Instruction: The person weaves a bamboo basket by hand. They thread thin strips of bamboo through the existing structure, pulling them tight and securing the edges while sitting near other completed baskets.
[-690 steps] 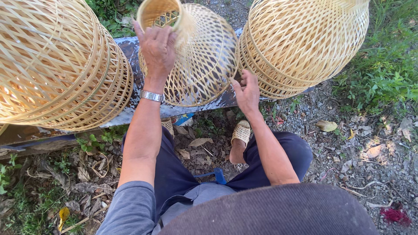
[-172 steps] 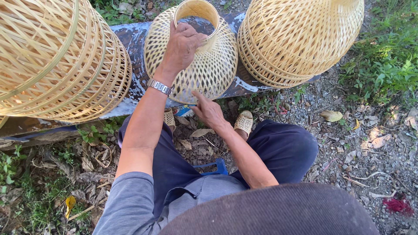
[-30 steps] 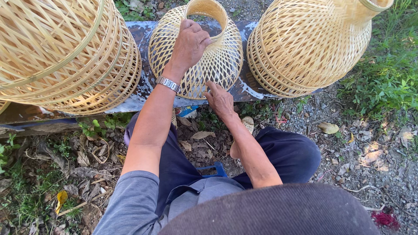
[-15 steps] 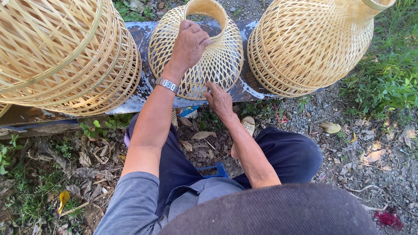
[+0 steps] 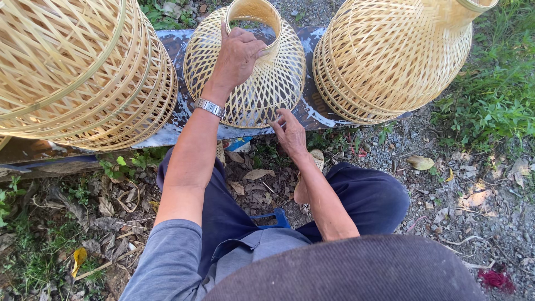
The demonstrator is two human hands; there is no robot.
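Woven bamboo basket point(image 5: 245, 72) on bench point(image 5: 167, 120) between my hands: left hand point(image 5: 238, 54) clamped on neck ring, right hand point(image 5: 291, 132) open, fingertips at lower rim. I judge it light, springy, crushable; grip stiff ring. Bigger baskets flank both hands.

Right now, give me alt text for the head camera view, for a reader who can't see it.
A seated person's left hand grips the neck ring of a small woven bamboo basket on a worn board, while the right hand touches its lower rim. Larger woven baskets flank it, one on the left and one on the right, over gravel and grass.
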